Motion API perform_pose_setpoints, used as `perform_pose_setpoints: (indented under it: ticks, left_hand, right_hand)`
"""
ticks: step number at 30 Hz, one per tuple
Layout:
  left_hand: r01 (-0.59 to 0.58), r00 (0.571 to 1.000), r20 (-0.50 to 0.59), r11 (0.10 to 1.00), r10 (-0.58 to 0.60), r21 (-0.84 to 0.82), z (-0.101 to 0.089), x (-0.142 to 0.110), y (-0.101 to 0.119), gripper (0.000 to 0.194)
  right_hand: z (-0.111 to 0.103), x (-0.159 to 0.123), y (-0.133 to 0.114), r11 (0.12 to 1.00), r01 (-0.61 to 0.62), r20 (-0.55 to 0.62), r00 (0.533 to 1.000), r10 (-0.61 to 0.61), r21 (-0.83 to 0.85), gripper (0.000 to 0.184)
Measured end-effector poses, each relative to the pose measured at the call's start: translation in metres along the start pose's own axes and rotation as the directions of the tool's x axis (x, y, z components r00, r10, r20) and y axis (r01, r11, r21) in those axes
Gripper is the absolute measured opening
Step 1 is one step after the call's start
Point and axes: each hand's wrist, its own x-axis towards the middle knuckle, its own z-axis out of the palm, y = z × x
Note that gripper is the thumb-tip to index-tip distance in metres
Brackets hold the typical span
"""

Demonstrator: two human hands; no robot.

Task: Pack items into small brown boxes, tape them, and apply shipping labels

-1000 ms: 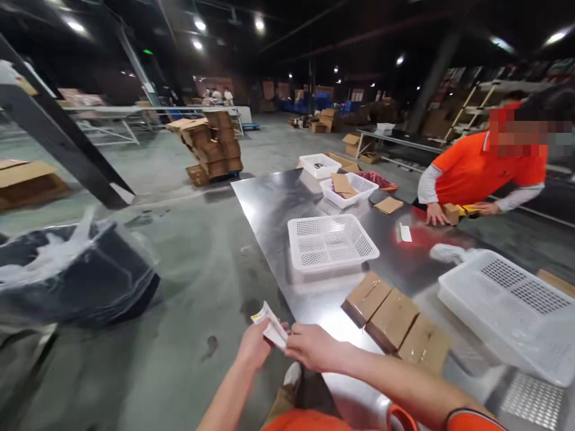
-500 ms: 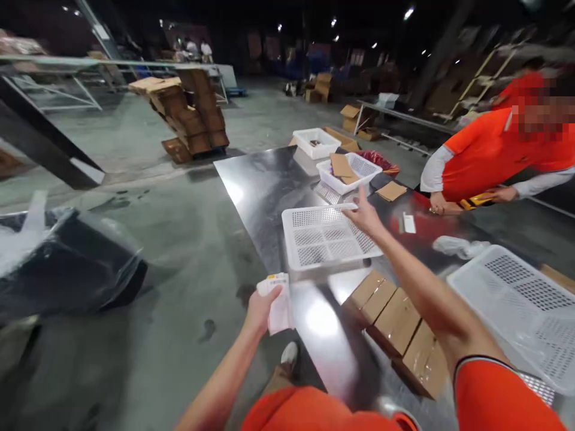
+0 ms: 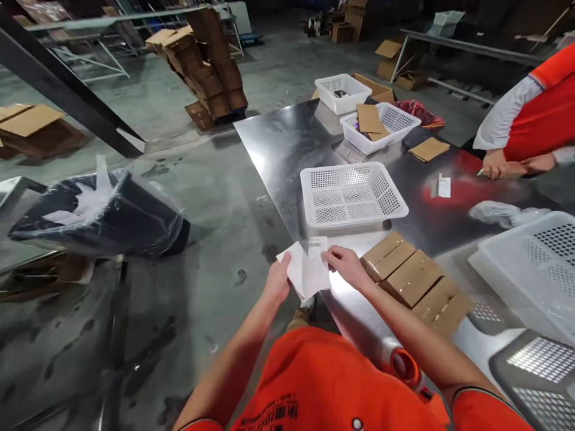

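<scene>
My left hand [image 3: 278, 278] and my right hand [image 3: 344, 267] both hold a few loose white paper sheets [image 3: 305, 269], one with a small barcode label at its top edge. The papers are just over the near edge of a stainless steel table [image 3: 287, 149]. Three small cardboard boxes [image 3: 415, 278] lie side by side to the right of my right hand. A white perforated plastic basket [image 3: 350, 194] stands just beyond my hands.
A co-worker's hands [image 3: 496, 164] work at the far right table edge. A white slip [image 3: 444, 186] lies on the steel. Two more baskets [image 3: 380, 126] and a large white crate [image 3: 534, 269] stand nearby. A black plastic-wrapped bundle [image 3: 103, 215] sits left, on the concrete floor.
My right hand has come back from over the basket and now holds the papers with my left. The view has tilted downward, and the co-worker has shifted toward the right edge.
</scene>
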Motion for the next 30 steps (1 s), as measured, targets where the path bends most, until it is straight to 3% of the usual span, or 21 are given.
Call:
perform_pose_setpoints:
  ticks: [2,4,5,7,8,10,12,14,18,21,22,24,26,27,30]
  left_hand:
    - [0.024,0.997,-0.07,0.992,-0.015,0.124,-0.017,-0.008,-0.007,0.05]
    - [-0.077,0.987,-0.107,0.943,0.117,0.323,-0.031,-0.018,-0.013,0.068]
    - [-0.174,0.972,-0.078,0.898,0.224,0.405,-0.036,-0.024,-0.014,0.075]
    - [-0.364,0.928,0.102,0.816,0.357,0.449,-0.037,-0.037,-0.015,0.075]
    - [-0.414,0.91,0.22,0.812,0.352,0.412,-0.034,-0.043,-0.015,0.07]
    - [-0.387,0.873,0.428,0.865,0.232,0.32,-0.024,-0.056,-0.015,0.065]
    - [-0.283,0.854,0.51,0.918,0.108,0.28,-0.011,-0.065,-0.018,0.062]
    - [-0.186,0.858,0.513,0.943,0.02,0.275,0.0,-0.069,-0.023,0.059]
    - [-0.137,0.871,0.488,0.928,-0.053,0.346,0.013,-0.064,-0.033,0.049]
    - [-0.243,0.886,0.461,0.888,0.04,0.391,0.024,-0.056,-0.034,0.04]
    - [-0.293,0.882,0.465,0.862,0.076,0.414,0.029,-0.054,-0.033,0.037]
    - [-0.387,0.866,0.479,0.797,0.143,0.464,0.039,-0.051,-0.03,0.033]
    - [-0.411,0.866,0.474,0.765,0.159,0.495,0.049,-0.051,-0.025,0.034]
    - [-0.393,0.872,0.469,0.77,0.138,0.503,0.054,-0.05,-0.023,0.039]
    - [-0.31,0.86,0.51,0.795,0.001,0.522,0.066,-0.04,-0.019,0.066]
  right_hand:
    - [0.0,-0.009,-0.001,0.992,-0.008,-0.063,0.998,0.017,0.129,0.035]
    - [0.002,-0.018,0.0,0.968,-0.014,-0.106,0.993,0.042,0.251,0.036]
    - [0.004,-0.022,0.001,0.954,-0.018,-0.121,0.991,0.057,0.298,0.037]
    - [0.007,-0.03,0.005,0.932,-0.033,-0.132,0.988,0.086,0.362,0.04]
    - [0.008,-0.033,0.007,0.922,-0.036,-0.134,0.986,0.094,0.386,0.04]
    - [0.008,-0.038,0.011,0.906,-0.031,-0.14,0.985,0.099,0.423,0.041]
    - [0.004,-0.042,0.016,0.893,-0.008,-0.161,0.983,0.09,0.45,0.04]
    - [-0.004,-0.045,0.022,0.888,0.021,-0.203,0.976,0.082,0.459,0.04]
    - [-0.029,-0.048,0.031,0.95,0.029,-0.308,0.949,0.072,0.312,0.04]
    - [-0.041,-0.056,0.031,0.984,0.136,-0.438,0.882,-0.174,-0.117,0.04]
    - [-0.042,-0.06,0.03,0.948,0.181,-0.403,0.872,-0.278,-0.263,0.04]
    - [-0.039,-0.069,0.028,0.876,0.237,-0.207,0.914,-0.348,-0.42,0.033]
    - [-0.034,-0.075,0.03,0.895,0.196,-0.055,0.97,-0.238,-0.401,0.027]
    - [-0.032,-0.077,0.032,0.926,0.141,-0.036,0.986,-0.164,-0.35,0.029]
    - [-0.034,-0.079,0.043,0.991,0.015,-0.092,0.995,-0.028,-0.132,0.029]
